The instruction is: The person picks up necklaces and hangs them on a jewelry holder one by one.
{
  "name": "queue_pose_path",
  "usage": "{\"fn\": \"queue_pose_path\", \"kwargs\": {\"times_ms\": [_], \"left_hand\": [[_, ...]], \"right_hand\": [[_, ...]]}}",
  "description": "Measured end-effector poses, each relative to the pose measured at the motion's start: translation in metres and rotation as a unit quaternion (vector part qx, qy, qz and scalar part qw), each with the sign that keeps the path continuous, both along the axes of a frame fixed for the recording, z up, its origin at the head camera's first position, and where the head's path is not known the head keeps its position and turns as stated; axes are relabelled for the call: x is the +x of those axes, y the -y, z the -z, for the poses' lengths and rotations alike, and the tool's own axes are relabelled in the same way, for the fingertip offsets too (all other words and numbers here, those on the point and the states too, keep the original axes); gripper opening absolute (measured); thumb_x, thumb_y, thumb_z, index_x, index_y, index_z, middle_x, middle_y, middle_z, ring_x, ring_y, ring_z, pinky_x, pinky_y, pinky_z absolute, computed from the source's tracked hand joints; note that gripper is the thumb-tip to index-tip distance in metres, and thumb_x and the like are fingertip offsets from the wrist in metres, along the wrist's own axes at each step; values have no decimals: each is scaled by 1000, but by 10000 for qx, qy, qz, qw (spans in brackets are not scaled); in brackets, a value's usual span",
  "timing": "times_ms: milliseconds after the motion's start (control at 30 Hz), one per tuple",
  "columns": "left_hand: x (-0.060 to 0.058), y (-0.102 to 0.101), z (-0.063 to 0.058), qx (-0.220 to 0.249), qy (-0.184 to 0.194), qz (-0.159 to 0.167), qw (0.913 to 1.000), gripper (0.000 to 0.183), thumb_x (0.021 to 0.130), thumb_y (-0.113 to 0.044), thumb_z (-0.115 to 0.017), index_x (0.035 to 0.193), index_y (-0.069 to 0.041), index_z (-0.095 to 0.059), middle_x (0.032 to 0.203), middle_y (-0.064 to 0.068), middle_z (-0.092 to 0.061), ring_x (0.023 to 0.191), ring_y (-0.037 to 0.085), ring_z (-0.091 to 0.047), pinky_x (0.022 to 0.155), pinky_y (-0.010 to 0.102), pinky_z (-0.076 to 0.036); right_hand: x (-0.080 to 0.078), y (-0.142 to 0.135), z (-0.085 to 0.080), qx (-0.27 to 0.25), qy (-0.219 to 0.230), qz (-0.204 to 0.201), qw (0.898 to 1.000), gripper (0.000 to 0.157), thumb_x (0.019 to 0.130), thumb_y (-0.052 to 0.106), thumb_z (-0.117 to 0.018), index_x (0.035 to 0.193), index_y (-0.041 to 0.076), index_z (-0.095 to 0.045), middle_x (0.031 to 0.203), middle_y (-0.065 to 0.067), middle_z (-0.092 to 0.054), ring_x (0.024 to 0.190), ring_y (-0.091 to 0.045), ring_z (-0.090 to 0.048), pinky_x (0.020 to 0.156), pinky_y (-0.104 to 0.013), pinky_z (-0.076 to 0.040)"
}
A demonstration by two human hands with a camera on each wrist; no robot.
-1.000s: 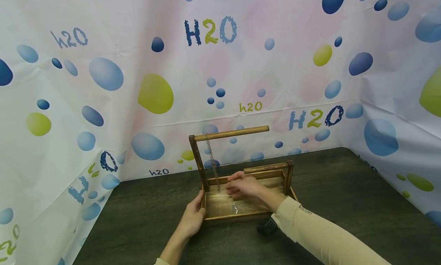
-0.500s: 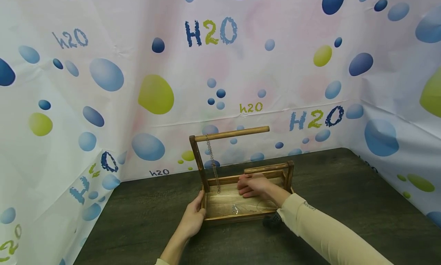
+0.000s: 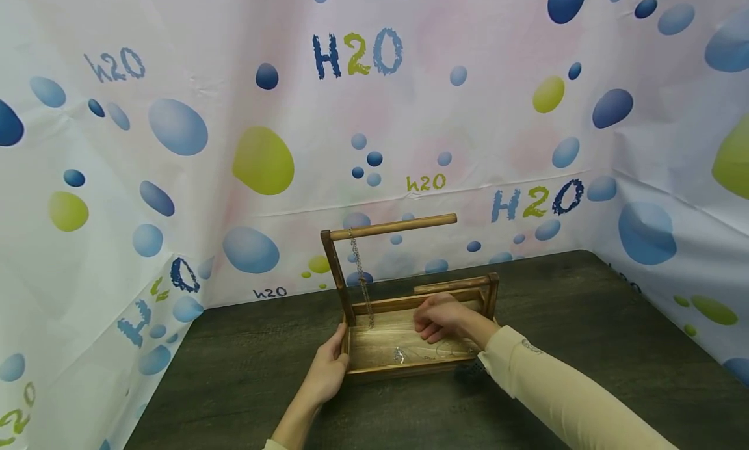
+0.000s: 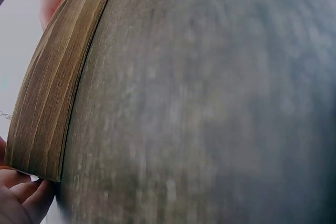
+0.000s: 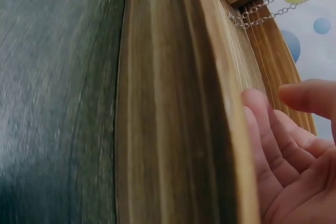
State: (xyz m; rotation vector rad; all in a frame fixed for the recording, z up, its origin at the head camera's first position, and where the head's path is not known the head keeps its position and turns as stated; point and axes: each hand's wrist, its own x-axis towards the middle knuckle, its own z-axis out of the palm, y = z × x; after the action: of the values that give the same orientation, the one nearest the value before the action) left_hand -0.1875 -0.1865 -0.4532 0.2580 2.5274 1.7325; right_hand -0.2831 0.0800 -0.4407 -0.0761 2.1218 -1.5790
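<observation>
A wooden jewelry stand (image 3: 374,372) with a shallow tray base lies before me on the dark table. My left hand (image 3: 326,370) grips the tray's left end; in the left wrist view its fingers (image 4: 26,200) wrap the corner. My right hand (image 3: 445,315) hovers within the tray's right half, fingers bent; the right wrist view shows thumb and fingertips (image 5: 256,100) apart with nothing seen between them. From the taller bar (image 3: 404,226) hangs a silver chain (image 3: 361,277). A small silver piece (image 3: 399,355) lies on the tray floor, and a thin chain loop (image 3: 447,350) lies right of it.
A shorter wooden bar (image 3: 447,285) on a post stands over the tray's right side. The dark table (image 3: 251,359) stretches around the stand. Behind it hangs a white curtain (image 3: 491,131) printed with coloured drops and lettering.
My right hand has moved rightward from near the hanging chain to the tray's right half, its fingers bending more. The left hand and the stand have stayed in place.
</observation>
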Motion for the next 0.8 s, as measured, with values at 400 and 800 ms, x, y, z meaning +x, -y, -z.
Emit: {"fn": "queue_pose_path", "kwargs": {"times_ms": [400,800], "left_hand": [[1,0,-1,-71,-13,-21,10000,70,87,15,-39,153,14,-18,160,34,-13,147,47,-9,116,60,-14],[2,0,-1,-16,-19,46,10000,70,88,14,-39,154,14,-17,160,33,-12,147,48,-8,116,61,-14]], "right_hand": [[8,3,-2,57,-113,-1057,9943,14,94,5,-63,102,-4,-71,67,-7,-63,45,-8,-50,43,-22,-46],[15,19,-7,846,-527,-2530,9623,9,91,9,-71,86,7,-78,61,-1,-62,42,-6,-45,41,-20,-40]]}}
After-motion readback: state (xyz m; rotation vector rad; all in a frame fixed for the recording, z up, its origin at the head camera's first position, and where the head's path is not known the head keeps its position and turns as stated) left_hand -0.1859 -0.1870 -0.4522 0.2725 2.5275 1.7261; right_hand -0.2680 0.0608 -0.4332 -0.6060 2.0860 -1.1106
